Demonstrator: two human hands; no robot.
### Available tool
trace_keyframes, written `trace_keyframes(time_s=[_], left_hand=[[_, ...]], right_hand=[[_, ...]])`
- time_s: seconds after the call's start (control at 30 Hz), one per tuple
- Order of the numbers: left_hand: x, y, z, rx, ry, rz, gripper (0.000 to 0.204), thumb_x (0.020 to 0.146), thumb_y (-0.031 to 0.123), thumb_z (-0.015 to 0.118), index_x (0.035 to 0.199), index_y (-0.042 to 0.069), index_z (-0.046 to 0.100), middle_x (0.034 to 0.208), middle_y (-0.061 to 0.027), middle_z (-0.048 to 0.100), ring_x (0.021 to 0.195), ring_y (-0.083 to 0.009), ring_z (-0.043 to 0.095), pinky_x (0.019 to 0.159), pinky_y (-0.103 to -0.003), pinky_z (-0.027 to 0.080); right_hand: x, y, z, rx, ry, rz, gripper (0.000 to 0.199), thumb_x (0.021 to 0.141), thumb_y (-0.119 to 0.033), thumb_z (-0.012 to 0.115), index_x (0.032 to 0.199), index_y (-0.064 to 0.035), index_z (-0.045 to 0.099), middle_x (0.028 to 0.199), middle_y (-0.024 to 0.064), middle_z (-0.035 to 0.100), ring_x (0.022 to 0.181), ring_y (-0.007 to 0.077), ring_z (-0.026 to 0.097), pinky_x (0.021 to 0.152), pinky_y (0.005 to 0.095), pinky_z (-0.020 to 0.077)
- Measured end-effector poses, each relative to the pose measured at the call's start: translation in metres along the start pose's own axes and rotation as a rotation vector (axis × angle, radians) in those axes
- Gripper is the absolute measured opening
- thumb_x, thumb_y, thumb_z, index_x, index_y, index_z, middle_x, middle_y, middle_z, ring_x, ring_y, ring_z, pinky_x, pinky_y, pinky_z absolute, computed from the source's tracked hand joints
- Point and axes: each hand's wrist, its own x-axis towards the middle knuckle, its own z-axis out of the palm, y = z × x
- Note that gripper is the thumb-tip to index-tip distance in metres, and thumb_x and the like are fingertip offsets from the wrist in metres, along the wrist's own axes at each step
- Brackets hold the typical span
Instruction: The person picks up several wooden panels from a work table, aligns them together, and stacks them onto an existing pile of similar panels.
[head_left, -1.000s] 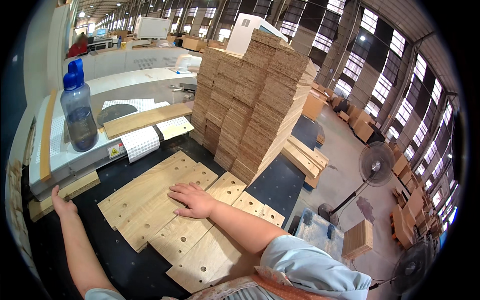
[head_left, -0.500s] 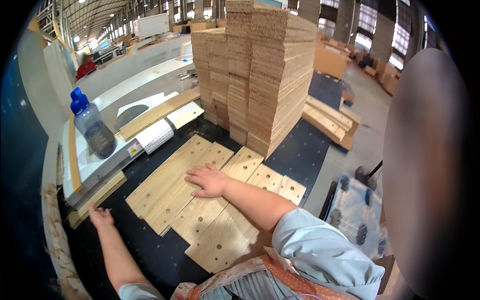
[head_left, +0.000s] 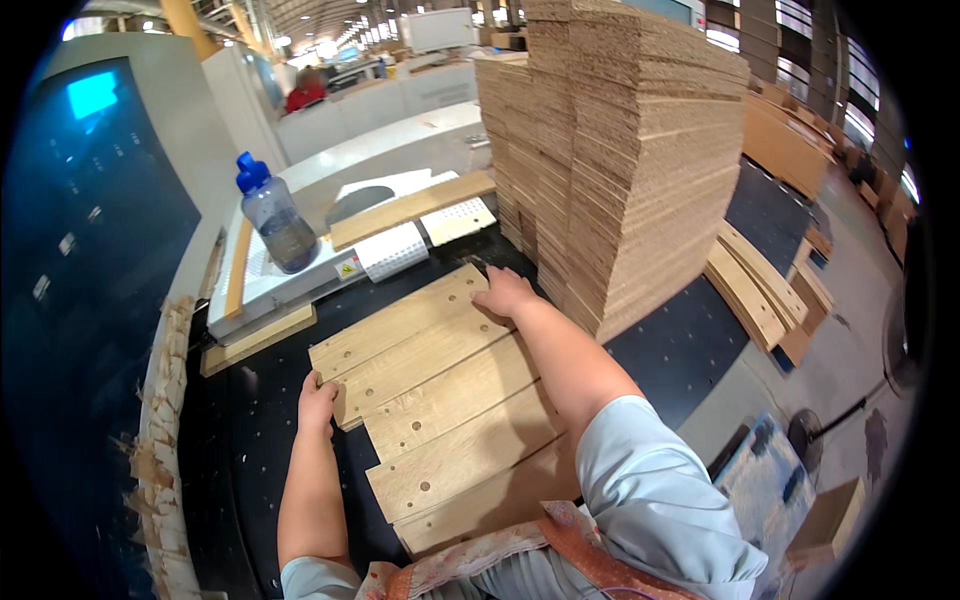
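Note:
Several light wood-grain boards (head_left: 450,385) with drilled holes lie side by side on a black surface, their left ends stepped. My left hand (head_left: 318,402) curls around the left ends of the farthest boards, thumb at the edge. At the opposite end, my right hand (head_left: 506,292) grips the farthest board (head_left: 395,328), with its thumb on the top face and its fingers over the end, partly hidden. My right forearm crosses above the right-hand ends of the nearer boards and covers part of them.
A tall stack of particle boards (head_left: 640,160) rises just beyond my right hand. At the far left, a blue-capped bottle (head_left: 282,225) stands on a white machine bed (head_left: 225,315). More wooden strips (head_left: 750,285) lie at the right; a dark blue panel (head_left: 110,250) borders the left side.
My right hand has gone from lying flat on the boards to their far right end. My left hand, open beside them before, now grips their left end. The view has turned left.

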Motion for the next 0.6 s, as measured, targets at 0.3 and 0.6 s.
trace_keyframes(time_s=[0.3, 0.6], left_hand=[[-0.011, 0.004, -0.015, -0.284, 0.237, 0.028, 0.056, 0.078, 0.006, 0.048, 0.132, -0.003, 0.034, 0.129, -0.0145, 0.044, 0.116, -0.0231, 0.043, 0.097, -0.031, 0.031], [-0.055, -0.017, -0.013, -0.091, 0.086, -0.030, 0.045, 0.078, 0.009, 0.051, 0.122, -0.003, 0.045, 0.108, -0.0084, 0.056, 0.091, -0.0155, 0.053, 0.076, -0.026, 0.039]], right_hand=[[0.015, 0.001, -0.007, 0.643, -0.121, -0.079, 0.057, 0.079, -0.026, 0.056, 0.127, -0.0012, 0.041, 0.118, 0.0230, 0.052, 0.113, 0.0322, 0.049, 0.092, 0.0366, 0.0400], [-0.042, 0.025, -0.023, 0.104, -0.061, -0.039, 0.048, 0.080, -0.026, 0.054, 0.121, -0.0038, 0.045, 0.123, 0.0183, 0.049, 0.115, 0.0312, 0.047, 0.096, 0.0377, 0.0376]])
